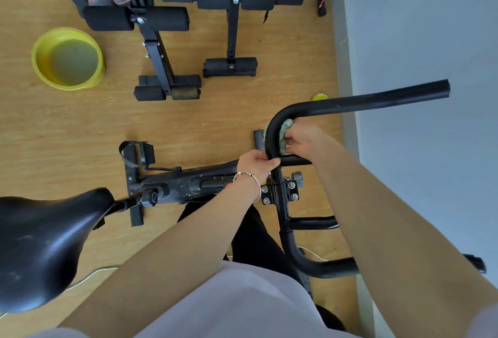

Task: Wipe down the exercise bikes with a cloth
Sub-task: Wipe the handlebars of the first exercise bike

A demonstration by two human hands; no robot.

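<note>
Right hand: fingers curled round green cloth, pressing it to the inner bend of the black handlebar. Left hand grips the same bar just below. Saddle lower left. Yellow basin on wood floor, well apart. Two black benches beyond. Wall close on the right.

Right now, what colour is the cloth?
Pale teal-green with whitish patches, pressed on the handlebar by the right hand; head view shows the cloth.
</note>
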